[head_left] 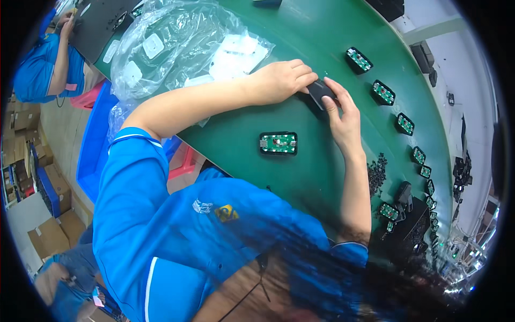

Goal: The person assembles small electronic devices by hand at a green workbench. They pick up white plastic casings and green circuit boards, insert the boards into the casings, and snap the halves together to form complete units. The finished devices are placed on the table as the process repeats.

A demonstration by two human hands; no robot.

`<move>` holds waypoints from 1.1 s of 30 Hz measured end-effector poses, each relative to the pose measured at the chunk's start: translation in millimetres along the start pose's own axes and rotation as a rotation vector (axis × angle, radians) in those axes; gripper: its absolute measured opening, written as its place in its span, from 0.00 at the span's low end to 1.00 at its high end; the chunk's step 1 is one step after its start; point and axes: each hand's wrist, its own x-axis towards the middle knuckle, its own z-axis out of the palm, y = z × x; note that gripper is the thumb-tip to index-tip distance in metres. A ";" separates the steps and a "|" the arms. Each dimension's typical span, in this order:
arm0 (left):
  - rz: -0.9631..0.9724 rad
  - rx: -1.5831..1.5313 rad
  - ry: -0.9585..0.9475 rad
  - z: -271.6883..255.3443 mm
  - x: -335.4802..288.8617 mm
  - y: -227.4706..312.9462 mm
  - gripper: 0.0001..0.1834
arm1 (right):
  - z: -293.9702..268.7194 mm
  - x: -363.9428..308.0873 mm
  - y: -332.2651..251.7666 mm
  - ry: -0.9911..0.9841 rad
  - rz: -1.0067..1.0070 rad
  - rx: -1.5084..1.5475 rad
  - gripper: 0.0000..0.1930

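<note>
Both my hands meet on a black plastic casing (320, 92) above the green table. My left hand (287, 80) reaches across from the left and grips its left end with curled fingers. On the other side, my right hand (343, 110) holds the right end between thumb and fingers. The inside of this casing cannot be seen. Nearer to me lies a black open housing with a green circuit board (278, 143) in it, flat on the table and apart from both hands.
Similar housings with boards (383, 93) form a curved row along the table's right side. Clear plastic bags (177, 43) and white flat pieces (236, 56) lie at the left. A pile of small black parts (377, 173) sits right. A blue bin (96, 145) stands beside the table; a co-worker (45, 67) is far left.
</note>
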 end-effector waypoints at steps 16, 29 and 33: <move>-0.824 -1.047 -0.075 -57.1 37.2 55.9 0.13 | -19.7 -5.9 -39.5 -0.023 0.298 0.675 0.24; -0.871 -1.313 0.031 -64.0 22.8 77.8 0.13 | -19.4 -25.0 -61.5 0.018 0.269 0.624 0.18; -0.928 -1.336 0.084 -66.8 14.0 83.2 0.13 | -18.4 -20.7 -64.0 -0.052 0.279 0.629 0.16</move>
